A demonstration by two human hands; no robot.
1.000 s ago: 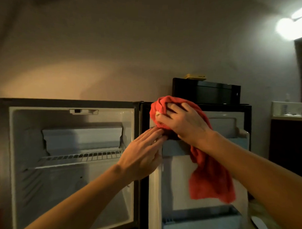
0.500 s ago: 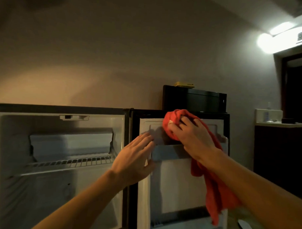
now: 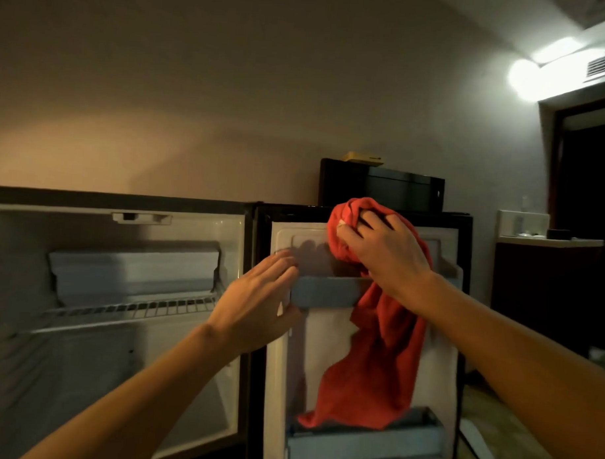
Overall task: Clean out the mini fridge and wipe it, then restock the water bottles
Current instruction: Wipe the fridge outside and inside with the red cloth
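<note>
Your right hand [image 3: 379, 252] has slid the red cloth [image 3: 375, 362] rightward along the upper part of the open fridge door [image 3: 324, 350] over the last second; it was bunched near the door's inner, hinge-side top corner, now it sits closer to the middle, above the blue-grey upper door shelf [image 3: 326, 292]. Fingers are curled into the wad, gripping it and pressing it to the liner. The loose tail hangs down and its end drapes into the lower door bin [image 3: 365, 441].

Your left hand [image 3: 257, 306] has gone from fingertips touching the cloth to lying flat, fingers straight and together, at the hinge-side edge of the door beside the shelf end. It looks like it's bracing the door, though exact contact is blurred.

The camera view has also drifted left and up, so more ceiling light shows.

The mini fridge [image 3: 112, 325] cavity to the left is open, wire rack [image 3: 127, 309] in place, nothing visible on it. No water bottles in view.

Judgement: clean-out looks done, and you're mid-wipe on the door's top section. The door shelf, lower bin and possibly the cavity are likely still to do; restocking hasn't begun.

Watch the dangling tail, it could snag in the lower bin as you move across.

A black appliance [image 3: 381, 187] sits on top of the fridge; a counter [image 3: 547, 241] lies far right.
</note>
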